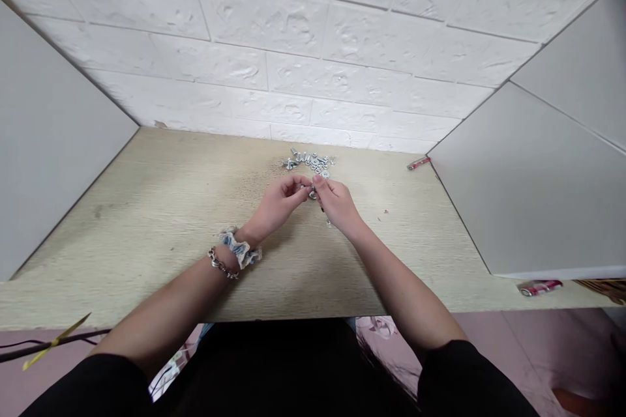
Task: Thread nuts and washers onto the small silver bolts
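My left hand (282,203) and my right hand (337,205) meet just above the table, fingertips almost touching. Both are closed in a pinch around a small silvery metal fastener (312,194); its exact kind is mostly hidden by the fingers. Right behind the hands lies a pile of silvery bolts (300,158), nuts and flat washers (325,174). One more small metal piece (329,223) rests on the table beneath my right wrist.
The pale wooden tabletop (161,208) ends at a white brick-pattern wall (293,78). Grey panels stand at left (53,130) and right (538,189). Red batteries lie by the right panel (418,163) and at the front edge (540,288). A dark cable (63,341) with a yellow tie is at lower left.
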The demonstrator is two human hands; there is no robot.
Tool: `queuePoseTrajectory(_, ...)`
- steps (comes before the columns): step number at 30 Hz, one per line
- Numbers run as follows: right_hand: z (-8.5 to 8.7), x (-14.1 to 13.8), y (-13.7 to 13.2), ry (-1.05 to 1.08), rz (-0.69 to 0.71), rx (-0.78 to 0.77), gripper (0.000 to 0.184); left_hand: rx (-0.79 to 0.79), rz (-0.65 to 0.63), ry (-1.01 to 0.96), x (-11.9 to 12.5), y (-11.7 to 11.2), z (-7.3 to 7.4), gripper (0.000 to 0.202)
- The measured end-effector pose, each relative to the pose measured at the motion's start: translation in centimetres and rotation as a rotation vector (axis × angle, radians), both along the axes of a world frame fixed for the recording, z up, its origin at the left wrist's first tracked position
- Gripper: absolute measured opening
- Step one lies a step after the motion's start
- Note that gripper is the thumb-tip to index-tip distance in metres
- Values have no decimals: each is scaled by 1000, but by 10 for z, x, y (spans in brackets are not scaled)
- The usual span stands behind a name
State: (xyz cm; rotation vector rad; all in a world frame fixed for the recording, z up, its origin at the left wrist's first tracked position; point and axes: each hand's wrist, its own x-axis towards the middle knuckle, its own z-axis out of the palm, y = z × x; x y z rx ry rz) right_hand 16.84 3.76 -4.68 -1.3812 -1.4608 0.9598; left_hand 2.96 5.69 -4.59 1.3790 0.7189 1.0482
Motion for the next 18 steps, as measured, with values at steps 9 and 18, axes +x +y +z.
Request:
queuePoseTrajectory(9, 7, -4, -6, -146, -8, 112, 30, -118, 66, 44, -1, -2, 9, 17)
queuePoseTrajectory(18, 5, -4, -4, -56, 29, 131, 10, -133, 74, 58, -7, 1, 9, 15)
